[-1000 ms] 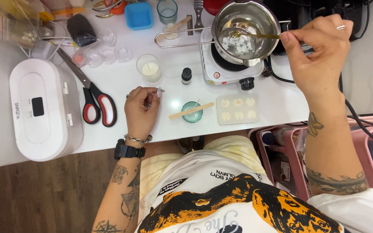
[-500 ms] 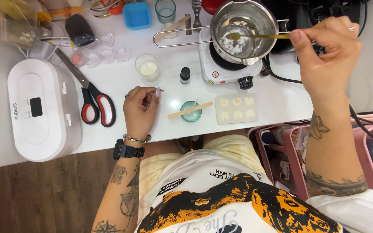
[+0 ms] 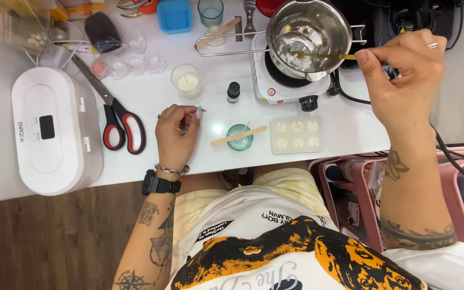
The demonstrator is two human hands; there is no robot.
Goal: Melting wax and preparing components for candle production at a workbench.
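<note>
The right hand (image 3: 404, 75) is pinched shut on a thin stick (image 3: 326, 55) — its long axis running toward nine o'clock into the steel pot (image 3: 310, 37) on the hotplate (image 3: 285, 86) — while the left hand (image 3: 175, 137) rests curled, far off at seven o'clock.

dark screen (image 3: 46, 127) on white box (image 3: 55, 161), perhaps off

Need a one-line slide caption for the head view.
Right hand stirs a metal pot on a hotplate with a stick; left hand rests on the table.
</note>
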